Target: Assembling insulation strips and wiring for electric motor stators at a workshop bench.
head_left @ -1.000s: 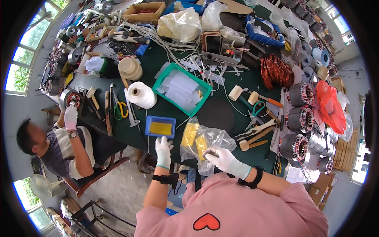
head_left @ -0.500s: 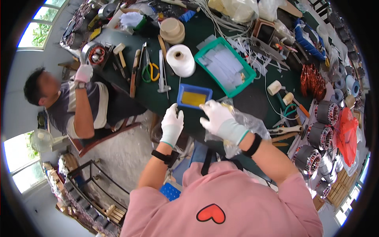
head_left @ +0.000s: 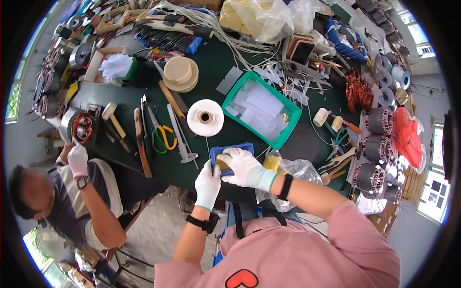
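Note:
A small blue plastic tray point(head_left: 243, 146) with yellow pieces point(head_left: 222, 163) in it sits near the table's front edge. My right hand point(head_left: 246, 169), in a white glove, reaches over it from the right, thumb and fingers apart around the yellow pieces. My white-gloved left hand point(head_left: 208, 184) is closed at the tray's near left corner, fingertips against its rim. Just beyond the tray stands a white spool point(head_left: 205, 126) with a thread running down from it. A green tray point(head_left: 261, 139) of white paper strips lies behind and to the right.
Left of the spool lie a caliper point(head_left: 184, 149), scissors point(head_left: 165, 139) and a mallet point(head_left: 115, 117). A clear plastic bag point(head_left: 300, 173) rests beside my right forearm. Wound stators point(head_left: 369, 177) line the right side. A co-worker's gloved hand point(head_left: 78, 161) is by a stator point(head_left: 79, 126) at left.
My right hand has moved left over the blue tray, covering much of it. My left hand has come up to the tray's corner. The whole view has shifted and turned.

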A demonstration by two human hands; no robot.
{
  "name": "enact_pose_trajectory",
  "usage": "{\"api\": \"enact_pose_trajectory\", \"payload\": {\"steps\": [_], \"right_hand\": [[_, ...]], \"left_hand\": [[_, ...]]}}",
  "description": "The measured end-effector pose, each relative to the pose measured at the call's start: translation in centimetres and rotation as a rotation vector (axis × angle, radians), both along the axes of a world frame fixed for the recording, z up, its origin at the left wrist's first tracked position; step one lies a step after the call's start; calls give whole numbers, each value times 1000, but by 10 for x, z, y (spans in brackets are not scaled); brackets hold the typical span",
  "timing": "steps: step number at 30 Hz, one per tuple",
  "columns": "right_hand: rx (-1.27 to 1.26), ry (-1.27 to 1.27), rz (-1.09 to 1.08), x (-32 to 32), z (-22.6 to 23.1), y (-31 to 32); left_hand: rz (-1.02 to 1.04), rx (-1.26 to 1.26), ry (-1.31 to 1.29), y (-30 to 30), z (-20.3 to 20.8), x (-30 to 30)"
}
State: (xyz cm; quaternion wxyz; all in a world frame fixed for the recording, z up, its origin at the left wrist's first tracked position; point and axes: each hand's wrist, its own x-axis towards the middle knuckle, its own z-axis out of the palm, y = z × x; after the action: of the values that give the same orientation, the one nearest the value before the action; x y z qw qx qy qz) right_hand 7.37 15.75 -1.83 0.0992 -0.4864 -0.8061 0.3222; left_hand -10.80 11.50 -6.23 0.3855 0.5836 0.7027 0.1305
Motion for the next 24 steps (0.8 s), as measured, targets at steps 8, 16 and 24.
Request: {"api": "enact_pose_trajectory", "payload": {"steps": [8, 16, 24], "right_hand": [[146, -21, -367, 108, 15, 260], [148, -275, -236, 107, -81, 373], [193, -272, -357, 102, -86, 364]], "left_hand": [[198, 64, -247, -28, 5, -26], [353, -87, -275, -77, 11, -52], [431, -143, -297, -57, 4, -39]]}}
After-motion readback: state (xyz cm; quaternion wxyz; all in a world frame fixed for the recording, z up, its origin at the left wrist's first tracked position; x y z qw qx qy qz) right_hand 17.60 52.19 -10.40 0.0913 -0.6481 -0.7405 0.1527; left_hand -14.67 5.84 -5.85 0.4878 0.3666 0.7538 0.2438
